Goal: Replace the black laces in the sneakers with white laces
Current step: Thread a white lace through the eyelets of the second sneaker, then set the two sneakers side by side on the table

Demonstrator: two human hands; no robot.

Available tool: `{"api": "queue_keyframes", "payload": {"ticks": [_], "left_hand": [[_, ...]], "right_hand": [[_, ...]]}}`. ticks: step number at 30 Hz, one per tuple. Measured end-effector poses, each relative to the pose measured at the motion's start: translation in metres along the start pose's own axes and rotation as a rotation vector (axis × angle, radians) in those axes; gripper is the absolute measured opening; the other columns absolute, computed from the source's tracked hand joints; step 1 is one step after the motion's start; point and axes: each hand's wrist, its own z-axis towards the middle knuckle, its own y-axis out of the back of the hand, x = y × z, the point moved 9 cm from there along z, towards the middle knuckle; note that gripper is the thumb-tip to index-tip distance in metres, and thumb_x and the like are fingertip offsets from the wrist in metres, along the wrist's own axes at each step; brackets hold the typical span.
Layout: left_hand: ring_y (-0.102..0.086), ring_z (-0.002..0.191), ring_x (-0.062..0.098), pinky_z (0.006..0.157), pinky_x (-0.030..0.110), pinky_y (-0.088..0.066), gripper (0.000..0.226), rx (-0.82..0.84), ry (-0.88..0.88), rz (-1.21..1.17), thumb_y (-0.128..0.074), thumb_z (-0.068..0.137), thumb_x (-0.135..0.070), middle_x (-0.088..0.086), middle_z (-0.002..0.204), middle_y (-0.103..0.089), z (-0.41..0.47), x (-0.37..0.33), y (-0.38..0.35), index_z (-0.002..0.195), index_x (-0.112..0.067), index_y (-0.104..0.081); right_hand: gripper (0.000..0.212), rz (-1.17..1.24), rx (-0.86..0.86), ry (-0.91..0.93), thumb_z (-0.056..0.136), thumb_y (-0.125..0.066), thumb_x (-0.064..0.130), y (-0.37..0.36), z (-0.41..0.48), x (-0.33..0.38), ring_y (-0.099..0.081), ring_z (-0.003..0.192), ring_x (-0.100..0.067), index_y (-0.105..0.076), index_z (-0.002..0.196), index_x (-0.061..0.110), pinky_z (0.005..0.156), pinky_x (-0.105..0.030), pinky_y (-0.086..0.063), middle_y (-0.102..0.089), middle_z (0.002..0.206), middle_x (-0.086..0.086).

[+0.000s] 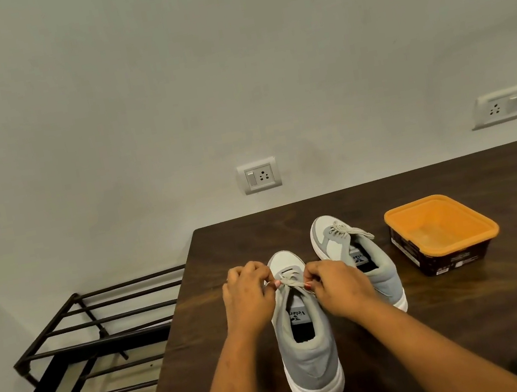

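Note:
Two grey and white sneakers stand on the dark wooden table, toes pointing away from me. The near sneaker is in front of me, threaded with a pale white lace. My left hand pinches the lace at the shoe's left side. My right hand pinches the lace at the right side. The far sneaker sits to the right, and its white lace lies tied over the tongue. No black lace is in view.
An orange-rimmed dark plastic tub stands on the table to the right of the shoes. A black metal rack stands on the floor left of the table. Wall sockets sit on the wall behind.

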Motion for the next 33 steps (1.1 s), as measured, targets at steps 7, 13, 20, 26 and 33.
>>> {"api": "queue_keyframes", "payload": {"ticks": [7,13,20,26,33], "left_hand": [[-0.036,0.125,0.014,0.104,0.037,-0.032,0.022,-0.015,0.046,0.197,-0.055,0.092,-0.035,-0.008,0.13,-0.044,0.0,-0.009,0.015,0.114,-0.033,-0.055],[-0.052,0.113,0.021,0.096,0.038,-0.041,0.055,0.709,0.085,0.329,-0.062,0.072,-0.069,-0.001,0.117,-0.061,-0.033,-0.046,-0.02,0.103,-0.024,-0.064],[-0.041,0.128,0.033,0.099,0.043,-0.043,0.075,0.851,0.117,0.426,-0.076,0.075,-0.042,0.006,0.139,-0.044,-0.068,-0.052,-0.059,0.136,-0.017,-0.04],[-0.06,0.107,0.027,0.083,0.028,-0.046,0.034,0.48,0.077,0.098,-0.071,0.076,-0.025,0.003,0.114,-0.063,-0.062,-0.058,-0.048,0.108,-0.022,-0.059],[-0.03,0.128,0.019,0.101,0.027,-0.038,0.058,0.217,-0.009,0.143,-0.065,0.083,-0.031,-0.002,0.137,-0.038,-0.073,-0.072,-0.02,0.135,-0.02,-0.041]], "right_hand": [[0.019,-0.031,-0.089,-0.073,0.091,-0.059,0.04,0.035,0.005,-0.015,-0.059,0.107,-0.016,-0.062,0.106,0.029,0.091,-0.035,-0.043,-0.067,0.108,0.006],[0.066,-0.347,0.214,-0.358,0.081,-0.065,0.055,0.03,-0.011,-0.065,-0.038,0.133,-0.024,-0.045,0.133,0.022,0.105,-0.051,-0.031,-0.049,0.137,-0.001],[0.03,-0.343,0.246,-0.257,0.095,-0.05,0.016,0.017,-0.024,-0.047,-0.053,0.122,-0.025,-0.057,0.124,0.011,0.094,-0.035,-0.046,-0.058,0.129,-0.008],[0.03,-0.331,0.219,-0.126,0.096,-0.041,0.009,0.004,-0.048,-0.011,-0.052,0.122,-0.029,-0.057,0.122,0.008,0.093,-0.038,-0.046,-0.056,0.129,-0.012],[0.04,-0.203,0.194,-0.076,0.092,-0.055,0.02,0.006,-0.07,-0.009,-0.037,0.13,-0.029,-0.046,0.13,0.009,0.102,-0.037,-0.04,-0.046,0.134,-0.012]]}}
